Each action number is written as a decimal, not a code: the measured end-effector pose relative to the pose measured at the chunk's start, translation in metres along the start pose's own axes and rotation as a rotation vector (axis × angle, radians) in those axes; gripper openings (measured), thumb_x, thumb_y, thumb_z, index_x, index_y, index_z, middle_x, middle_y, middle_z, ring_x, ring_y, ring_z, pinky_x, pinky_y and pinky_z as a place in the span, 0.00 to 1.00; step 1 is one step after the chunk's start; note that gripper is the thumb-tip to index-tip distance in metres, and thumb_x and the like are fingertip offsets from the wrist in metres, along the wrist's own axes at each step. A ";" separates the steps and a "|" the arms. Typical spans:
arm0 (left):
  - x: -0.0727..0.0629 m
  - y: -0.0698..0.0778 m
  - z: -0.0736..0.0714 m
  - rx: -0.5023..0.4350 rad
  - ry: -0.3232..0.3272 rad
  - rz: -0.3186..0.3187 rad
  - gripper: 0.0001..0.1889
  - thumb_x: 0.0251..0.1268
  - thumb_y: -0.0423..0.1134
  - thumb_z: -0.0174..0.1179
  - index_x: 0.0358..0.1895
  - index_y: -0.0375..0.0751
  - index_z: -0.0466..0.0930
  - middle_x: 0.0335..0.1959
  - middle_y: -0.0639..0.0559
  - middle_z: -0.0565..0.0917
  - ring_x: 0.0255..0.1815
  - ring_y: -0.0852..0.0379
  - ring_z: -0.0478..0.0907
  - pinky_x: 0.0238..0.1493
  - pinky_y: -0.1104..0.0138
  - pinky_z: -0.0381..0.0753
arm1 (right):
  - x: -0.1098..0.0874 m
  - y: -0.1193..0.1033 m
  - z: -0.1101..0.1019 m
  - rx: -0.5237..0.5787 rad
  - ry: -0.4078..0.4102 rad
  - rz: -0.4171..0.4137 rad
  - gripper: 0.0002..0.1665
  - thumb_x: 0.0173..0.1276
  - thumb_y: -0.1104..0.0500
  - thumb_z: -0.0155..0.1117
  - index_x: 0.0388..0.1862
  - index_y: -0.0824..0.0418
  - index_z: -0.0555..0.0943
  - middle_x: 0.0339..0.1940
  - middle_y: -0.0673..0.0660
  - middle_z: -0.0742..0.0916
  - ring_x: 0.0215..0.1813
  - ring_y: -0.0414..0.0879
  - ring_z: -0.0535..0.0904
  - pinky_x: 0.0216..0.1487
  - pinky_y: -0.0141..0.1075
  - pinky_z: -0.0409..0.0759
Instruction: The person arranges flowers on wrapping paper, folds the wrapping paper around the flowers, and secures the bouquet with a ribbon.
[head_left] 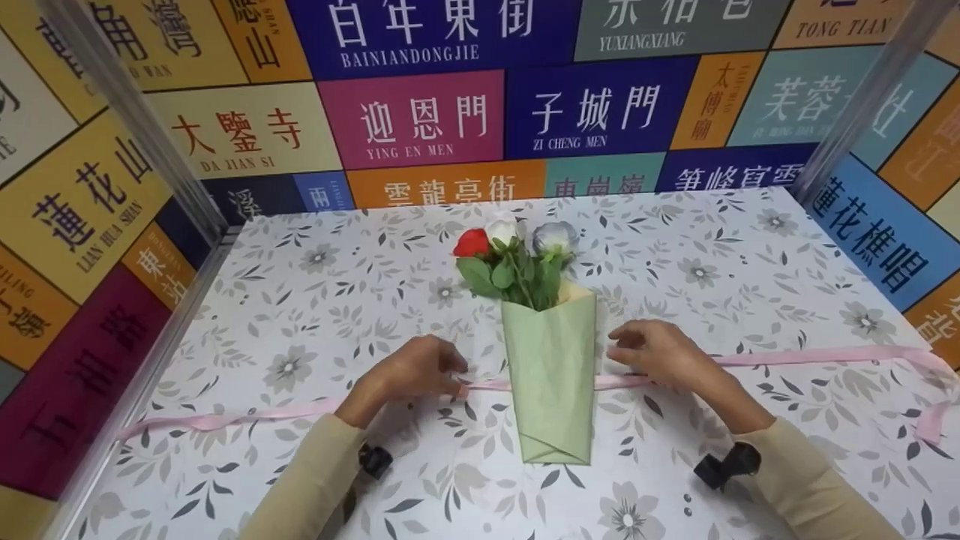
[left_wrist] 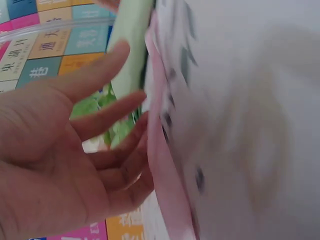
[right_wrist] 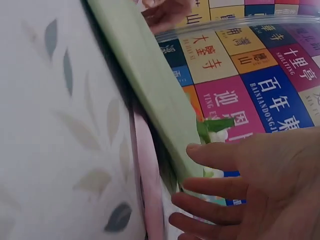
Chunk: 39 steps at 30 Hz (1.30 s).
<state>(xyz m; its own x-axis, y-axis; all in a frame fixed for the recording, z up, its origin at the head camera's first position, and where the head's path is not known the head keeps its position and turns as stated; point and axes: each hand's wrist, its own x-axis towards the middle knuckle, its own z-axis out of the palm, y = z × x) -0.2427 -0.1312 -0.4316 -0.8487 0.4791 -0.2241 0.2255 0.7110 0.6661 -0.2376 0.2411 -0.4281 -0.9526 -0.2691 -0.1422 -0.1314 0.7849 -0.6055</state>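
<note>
A bouquet wrapped in pale green paper lies on the patterned table, its red, white and pale bluish flowers pointing away from me. Beneath the wrap runs a pink ribbon, stretching out to both sides. My left hand is over the ribbon, left of the bouquet; in the left wrist view its fingers are loosely spread beside the ribbon, and whether they touch it I cannot tell. To the right of the wrap, my right hand hovers with relaxed, spread fingers and holds nothing.
A white table surface printed with grey leaves and flowers lies under everything. Behind it stands a wall of coloured sign panels, with clear edge strips at the left and right. The ribbon's right end folds near the table's right edge.
</note>
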 end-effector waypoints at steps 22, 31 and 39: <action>-0.026 -0.039 -0.010 -0.066 0.101 0.070 0.03 0.66 0.35 0.64 0.34 0.42 0.86 0.28 0.50 0.84 0.22 0.61 0.73 0.26 0.70 0.73 | -0.052 0.118 -0.067 -0.212 0.041 0.089 0.17 0.64 0.56 0.72 0.49 0.62 0.85 0.41 0.59 0.86 0.41 0.50 0.77 0.43 0.40 0.74; -0.019 -0.027 -0.008 -0.131 0.229 0.092 0.09 0.70 0.38 0.62 0.40 0.36 0.89 0.34 0.44 0.89 0.28 0.62 0.77 0.31 0.72 0.76 | -0.053 0.105 -0.068 -0.248 0.105 0.105 0.07 0.68 0.56 0.68 0.40 0.58 0.86 0.42 0.60 0.82 0.38 0.50 0.74 0.37 0.37 0.70; -0.008 -0.006 -0.003 -0.278 0.449 0.185 0.08 0.66 0.39 0.66 0.42 0.40 0.91 0.39 0.45 0.89 0.44 0.51 0.84 0.51 0.60 0.84 | -0.061 0.075 -0.076 -0.292 0.248 0.048 0.11 0.69 0.55 0.67 0.45 0.58 0.88 0.30 0.54 0.86 0.29 0.45 0.73 0.33 0.37 0.65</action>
<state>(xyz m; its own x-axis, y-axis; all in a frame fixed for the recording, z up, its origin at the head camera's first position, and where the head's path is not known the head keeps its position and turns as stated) -0.2388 -0.1404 -0.4318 -0.9411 0.2737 0.1986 0.3068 0.4444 0.8416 -0.2099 0.3587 -0.4058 -0.9924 -0.1124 0.0505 -0.1230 0.9288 -0.3496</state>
